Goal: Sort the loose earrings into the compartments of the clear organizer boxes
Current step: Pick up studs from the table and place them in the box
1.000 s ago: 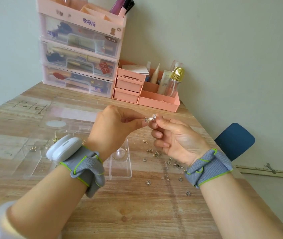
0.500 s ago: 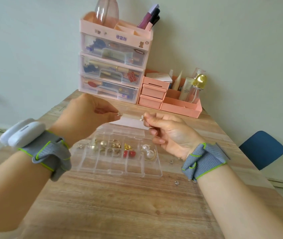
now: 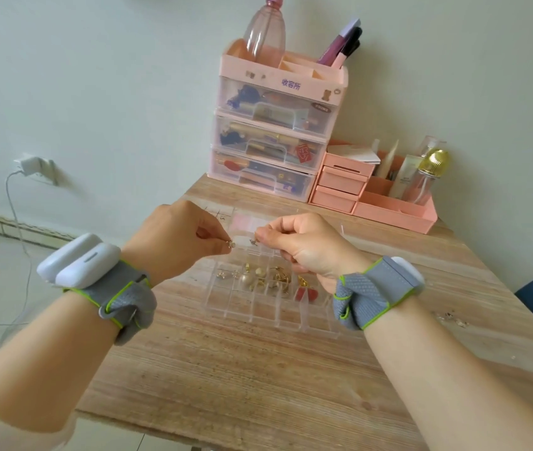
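The left hand (image 3: 177, 242) pinches one small earring (image 3: 232, 245); the right hand (image 3: 304, 245) pinches another (image 3: 252, 242). Lower each close over a free compartment of the clear box (image 3: 258, 312) before letting go.

Drawer tower (image 3: 274, 131) behind organizer box (image 3: 258, 307)

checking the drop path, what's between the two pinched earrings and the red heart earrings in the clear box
In the head view, the gold and pearl earrings in the clear organizer box lie between the pinched earrings and the red heart earrings.

Clear organizer box (image 3: 268, 307) lies open on the table, pearl, gold and red earrings (image 3: 304, 292) filling its upper compartments
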